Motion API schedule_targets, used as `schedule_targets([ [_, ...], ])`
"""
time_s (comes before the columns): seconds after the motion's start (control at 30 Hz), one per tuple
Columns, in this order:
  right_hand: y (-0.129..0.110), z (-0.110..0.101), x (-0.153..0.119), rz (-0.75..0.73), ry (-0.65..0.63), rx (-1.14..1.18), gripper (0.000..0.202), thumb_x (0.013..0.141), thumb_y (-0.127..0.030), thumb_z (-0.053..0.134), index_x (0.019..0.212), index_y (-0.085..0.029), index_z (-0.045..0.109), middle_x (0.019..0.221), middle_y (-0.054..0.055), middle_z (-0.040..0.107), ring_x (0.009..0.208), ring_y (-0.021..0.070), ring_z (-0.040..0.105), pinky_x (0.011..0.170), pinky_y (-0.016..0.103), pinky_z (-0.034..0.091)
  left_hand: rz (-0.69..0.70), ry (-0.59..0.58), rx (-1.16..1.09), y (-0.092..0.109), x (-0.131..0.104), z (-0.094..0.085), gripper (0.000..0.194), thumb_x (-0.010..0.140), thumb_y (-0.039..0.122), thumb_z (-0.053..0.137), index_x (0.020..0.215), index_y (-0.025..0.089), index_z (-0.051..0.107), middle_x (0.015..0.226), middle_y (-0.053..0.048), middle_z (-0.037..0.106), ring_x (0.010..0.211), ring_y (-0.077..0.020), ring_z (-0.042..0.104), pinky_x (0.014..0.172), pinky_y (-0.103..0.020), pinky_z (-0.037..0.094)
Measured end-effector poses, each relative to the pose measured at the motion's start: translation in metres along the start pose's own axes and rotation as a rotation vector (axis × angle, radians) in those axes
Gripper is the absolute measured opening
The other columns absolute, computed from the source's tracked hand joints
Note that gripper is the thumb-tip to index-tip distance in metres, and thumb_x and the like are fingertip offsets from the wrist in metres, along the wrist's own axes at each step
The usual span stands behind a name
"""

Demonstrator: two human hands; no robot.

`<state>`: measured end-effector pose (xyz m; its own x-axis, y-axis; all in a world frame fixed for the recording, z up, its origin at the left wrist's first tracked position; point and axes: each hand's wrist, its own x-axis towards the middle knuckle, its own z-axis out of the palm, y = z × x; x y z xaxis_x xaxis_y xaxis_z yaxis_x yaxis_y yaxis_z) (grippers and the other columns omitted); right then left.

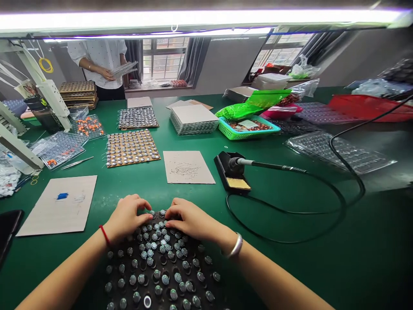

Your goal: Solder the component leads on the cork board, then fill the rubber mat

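A dark board point(148, 286) with rows of holes lies at the bottom centre, covered with many small round metallic parts point(165, 280), some seated in rows and others loosely heaped near the middle. At the board's far left edge is my left hand point(129, 217), its thumb and fingertips curled around one round part point(152, 213). My right hand point(187, 218) is bent over the far right edge, its thumb and fingers close to another part; whether it grips anything is too small to tell. The two hands are a short gap apart.
A soldering iron point(245, 162) rests in its stand point(230, 170) at right, its black cable looping over the table. Cardboard sheets point(189, 167), filled boards point(133, 147) and a green basket point(237, 132) lie beyond. A person point(100, 64) stands behind, holding a clear tray.
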<state>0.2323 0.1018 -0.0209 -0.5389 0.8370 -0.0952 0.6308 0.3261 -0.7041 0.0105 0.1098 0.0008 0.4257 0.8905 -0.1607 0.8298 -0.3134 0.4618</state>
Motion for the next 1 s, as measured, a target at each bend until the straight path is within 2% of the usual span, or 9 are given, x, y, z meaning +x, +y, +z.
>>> schedule_targets([
  [0.1,-0.002,0.005,0.0,-0.002,0.011,0.002,0.006,0.081,-0.011,0.073,0.079,-0.017,0.072,0.082,0.002,0.056,0.086,0.0195,0.056,0.075,0.03,0.043,0.047,-0.039,0.031,0.015,-0.001,0.006,0.006,0.086,0.03,0.072,0.09,0.028,0.076,0.094,-0.001,0.067,0.1,-0.0233,0.059,0.089,-0.038,0.039],
  [0.23,0.003,0.0,0.004,0.039,0.009,0.054,0.008,0.077,-0.008,0.072,0.076,-0.016,0.069,0.079,0.0,0.057,0.075,0.0145,0.056,0.067,0.026,0.043,0.045,-0.087,0.077,0.029,0.004,0.012,0.005,0.083,0.028,0.074,0.084,0.023,0.075,0.092,-0.004,0.066,0.098,-0.0259,0.058,0.087,-0.04,0.038],
  [0.37,0.017,-0.016,0.009,0.113,0.01,0.091,0.005,0.085,-0.014,0.069,0.08,-0.014,0.065,0.079,-0.001,0.061,0.071,0.013,0.059,0.066,0.026,0.047,-0.011,-0.133,0.082,0.033,0.012,0.01,0.007,0.082,0.026,0.073,0.08,0.019,0.074,0.089,-0.004,0.066,0.097,-0.0249,0.059,0.089,-0.042,0.04],
  [0.57,0.029,-0.03,0.016,0.15,-0.101,0.054,0.016,0.091,-0.025,0.068,0.081,-0.014,0.064,0.077,-0.002,0.064,0.07,0.0137,0.062,0.068,0.029,0.052,-0.061,-0.192,0.069,0.032,0.024,0.005,0.015,0.088,0.031,0.07,0.085,0.016,0.07,0.093,-0.003,0.068,0.096,-0.0218,0.062,0.093,-0.044,0.045],
  [0.73,0.034,-0.034,0.022,0.169,-0.143,-0.02,0.019,0.092,-0.029,0.067,0.083,-0.014,0.065,0.078,-0.001,0.064,0.071,0.0142,0.063,0.07,0.031,0.054,-0.073,-0.169,0.101,0.04,0.036,0.007,0.016,0.091,0.031,0.066,0.09,0.015,0.068,0.101,-0.004,0.068,0.105,-0.0234,0.061,0.097,-0.047,0.044],
  [0.87,0.031,-0.036,0.021,0.176,-0.074,-0.072,0.013,0.09,-0.026,0.069,0.09,-0.013,0.065,0.086,0.001,0.065,0.079,0.016,0.063,0.074,0.033,0.054,-0.089,-0.136,0.129,0.046,0.045,0.01,0.019,0.092,0.034,0.066,0.092,0.015,0.068,0.104,-0.005,0.067,0.107,-0.0241,0.06,0.098,-0.048,0.044],
  [1.0,0.014,-0.029,0.014,0.111,-0.015,-0.097,0.003,0.086,-0.014,0.07,0.089,-0.014,0.068,0.088,0.002,0.063,0.086,0.0173,0.061,0.079,0.033,0.049,-0.098,-0.1,0.131,0.041,0.044,0.006,0.019,0.095,0.034,0.062,0.097,0.016,0.068,0.104,-0.005,0.067,0.105,-0.0234,0.061,0.097,-0.047,0.045],
])
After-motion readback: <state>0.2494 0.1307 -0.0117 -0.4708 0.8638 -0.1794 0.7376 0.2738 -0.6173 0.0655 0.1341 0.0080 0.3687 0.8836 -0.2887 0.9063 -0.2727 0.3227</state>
